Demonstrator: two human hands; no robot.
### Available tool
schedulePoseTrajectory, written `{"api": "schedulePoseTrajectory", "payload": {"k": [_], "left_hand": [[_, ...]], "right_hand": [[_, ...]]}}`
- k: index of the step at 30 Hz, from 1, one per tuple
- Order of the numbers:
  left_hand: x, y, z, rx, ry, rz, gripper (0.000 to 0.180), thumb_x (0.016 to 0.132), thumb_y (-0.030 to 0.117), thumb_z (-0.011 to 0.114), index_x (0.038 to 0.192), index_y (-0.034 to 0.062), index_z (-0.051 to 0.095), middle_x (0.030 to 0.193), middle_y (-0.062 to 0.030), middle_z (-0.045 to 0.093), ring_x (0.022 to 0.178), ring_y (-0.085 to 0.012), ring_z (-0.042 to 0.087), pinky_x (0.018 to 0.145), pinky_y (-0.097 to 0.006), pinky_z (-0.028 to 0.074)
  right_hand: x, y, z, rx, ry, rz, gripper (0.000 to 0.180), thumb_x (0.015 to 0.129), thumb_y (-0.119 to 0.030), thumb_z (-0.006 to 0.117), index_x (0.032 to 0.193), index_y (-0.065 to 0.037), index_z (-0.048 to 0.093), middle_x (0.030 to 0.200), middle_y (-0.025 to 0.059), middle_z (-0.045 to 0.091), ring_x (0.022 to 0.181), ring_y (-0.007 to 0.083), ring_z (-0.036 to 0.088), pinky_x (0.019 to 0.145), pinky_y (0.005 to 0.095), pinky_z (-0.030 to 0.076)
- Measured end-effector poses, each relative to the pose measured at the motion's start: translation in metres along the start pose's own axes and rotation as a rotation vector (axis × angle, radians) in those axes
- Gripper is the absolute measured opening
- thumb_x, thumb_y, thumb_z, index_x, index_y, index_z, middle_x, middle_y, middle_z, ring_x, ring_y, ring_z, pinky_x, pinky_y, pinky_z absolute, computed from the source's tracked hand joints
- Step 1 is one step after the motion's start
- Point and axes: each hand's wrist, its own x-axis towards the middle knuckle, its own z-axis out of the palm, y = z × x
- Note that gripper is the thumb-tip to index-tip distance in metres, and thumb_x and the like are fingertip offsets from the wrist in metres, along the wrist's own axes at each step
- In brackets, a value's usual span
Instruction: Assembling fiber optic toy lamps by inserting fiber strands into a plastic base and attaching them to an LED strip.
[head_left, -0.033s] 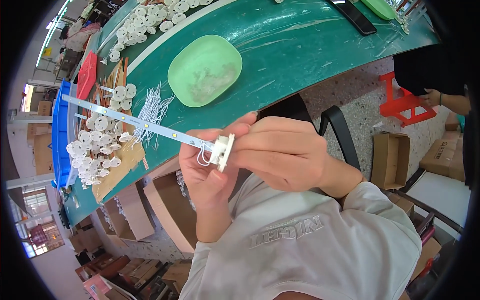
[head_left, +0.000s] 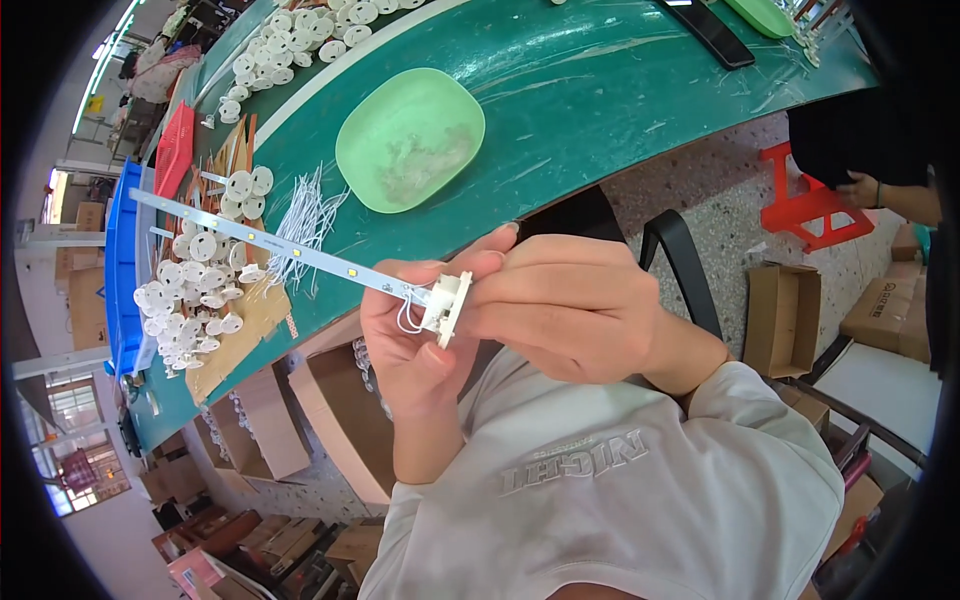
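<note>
In the head view, the left hand point(head_left: 410, 345) pinches a white cap point(head_left: 455, 308) whose LED strip point(head_left: 297, 253) slants out over the green table point(head_left: 570, 110). The right hand's point(head_left: 570, 310) bent fingers meet the cap; I can't tell whether they grip.

Light strip point(head_left: 272, 242), slim, pale, yellow chips: centre left, sloping down to a white flanged end cap point(head_left: 450, 308) at centre. Left hand point(head_left: 408, 355): fingers around the strip's cap end. Right hand point(head_left: 585, 310): fingers against the cap's flange. Green bowl point(head_left: 385, 120): upper centre, on green worktop point(head_left: 590, 90). White wires point(head_left: 308, 215): centre left. Dark phone point(head_left: 716, 36): upper right. Red stool point(head_left: 808, 216): right.
</note>
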Motion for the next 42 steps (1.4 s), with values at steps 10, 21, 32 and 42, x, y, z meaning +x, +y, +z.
{"api": "schedulePoseTrajectory", "payload": {"k": [10,21,32,42], "left_hand": [[-0.008,-0.013,0.013,-0.051,0.192,0.029,0.057,0.084,0.021,0.075,0.129,0.0045,0.046,0.128,-0.0271,0.056,0.129,-0.0480,0.043,0.110,-0.058,0.031],[0.007,0.001,0.003,0.035,0.233,0.112,0.045,0.088,0.013,0.068,0.126,0.0004,0.048,0.122,-0.0230,0.060,0.120,-0.0380,0.054,0.107,-0.053,0.037],[0.021,0.331,-0.195,2.232,0.898,0.016,0.037,0.098,0.025,0.052,0.111,-0.0073,0.062,0.080,-0.0156,0.062,0.075,-0.0195,0.058,0.067,-0.035,0.046],[0.094,0.291,-0.208,2.677,0.459,-0.219,0.042,0.089,0.035,0.062,0.077,-0.0049,0.055,0.077,-0.0231,0.057,0.079,-0.0428,0.056,0.069,-0.050,0.043]], "right_hand": [[-0.013,0.000,0.018,-0.089,0.093,0.084,0.019,0.066,0.006,0.071,0.083,0.003,0.067,0.081,0.0123,0.067,0.063,0.0245,0.065,0.057,0.0300,0.054],[0.010,0.008,0.041,-0.097,0.067,0.082,0.015,0.069,0.008,0.070,0.083,0.003,0.067,0.080,0.0126,0.067,0.061,0.0249,0.065,0.054,0.0298,0.052],[0.111,0.116,-0.002,-0.359,-0.178,-0.033,0.012,0.068,0.002,0.075,0.077,-0.003,0.068,0.074,0.0097,0.068,0.064,0.0227,0.066,0.057,0.0301,0.052],[0.302,0.318,-0.057,-0.993,-0.869,0.261,0.022,0.071,-0.014,0.070,0.092,-0.010,0.074,0.076,0.0110,0.069,0.074,0.0264,0.068,0.067,0.0368,0.053]]}}
